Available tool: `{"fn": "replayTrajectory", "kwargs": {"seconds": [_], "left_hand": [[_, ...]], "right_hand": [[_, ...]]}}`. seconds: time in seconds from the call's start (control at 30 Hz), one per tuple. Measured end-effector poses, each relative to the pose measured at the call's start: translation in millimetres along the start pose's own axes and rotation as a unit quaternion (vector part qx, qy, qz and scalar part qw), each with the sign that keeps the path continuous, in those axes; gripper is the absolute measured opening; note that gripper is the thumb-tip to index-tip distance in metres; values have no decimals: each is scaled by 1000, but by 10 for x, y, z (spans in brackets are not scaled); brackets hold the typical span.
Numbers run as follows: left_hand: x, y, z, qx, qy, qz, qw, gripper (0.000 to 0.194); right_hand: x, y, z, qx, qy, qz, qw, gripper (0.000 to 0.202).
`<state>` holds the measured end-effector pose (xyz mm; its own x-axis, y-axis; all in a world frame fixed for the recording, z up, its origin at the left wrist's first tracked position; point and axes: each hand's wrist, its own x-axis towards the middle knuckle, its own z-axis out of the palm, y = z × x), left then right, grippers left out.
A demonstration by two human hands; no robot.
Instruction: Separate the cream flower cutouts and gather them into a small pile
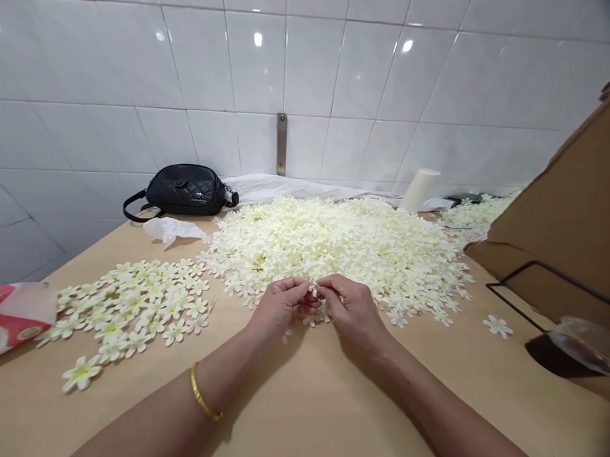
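A large heap of pale yellow-white artificial flowers (325, 236) covers the middle of the wooden table (298, 415). At its front edge my two hands meet. My left hand (279, 306) pinches a small white flower (313, 290) between thumb and forefinger, its other fingers curled beneath. The thumb and forefinger of my right hand (352, 309) close on the same flower from the other side. The fingertips partly hide it. A second, thinner spread of flowers with yellow centres (132, 306) lies to the left, beyond my left forearm with its gold bangle.
At the back left sit a black bag (186, 190) and a crumpled tissue (173, 230). A red and white packet (16, 318) is at the left edge. A white cylinder (419, 190) stands behind the heap. Cardboard (565, 217), a black wire frame (573, 284) and a dark-filled cup (575, 348) are right.
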<state>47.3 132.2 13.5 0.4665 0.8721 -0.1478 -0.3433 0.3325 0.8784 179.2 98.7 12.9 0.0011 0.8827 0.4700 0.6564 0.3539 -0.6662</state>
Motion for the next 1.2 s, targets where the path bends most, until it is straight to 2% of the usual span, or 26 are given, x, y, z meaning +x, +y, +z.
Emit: {"fn": "replayTrajectory", "kwargs": {"seconds": [0.27,0.4,0.53,0.77,0.93,1.2], "left_hand": [[26,-54,-18,-1,-2,-13,1000,12],[16,-50,2,0,-9,-17,1000,12],[2,-15,21,-17,-5,-28,999,10],[27,10,-10,-39,-11,-25,999,7],[17,14,16,-26,-18,-21,999,9],[-8,24,30,6,37,-21,999,14]], "right_hand": [[-21,87,50,-32,-11,-38,999,20],[-22,86,49,-40,-8,-21,999,19],[-34,68,23,-9,7,2,1000,21],[-48,52,4,76,8,-3,997,18],[-52,87,15,87,12,18,996,18],[-70,87,46,68,-9,-29,997,21]]}}
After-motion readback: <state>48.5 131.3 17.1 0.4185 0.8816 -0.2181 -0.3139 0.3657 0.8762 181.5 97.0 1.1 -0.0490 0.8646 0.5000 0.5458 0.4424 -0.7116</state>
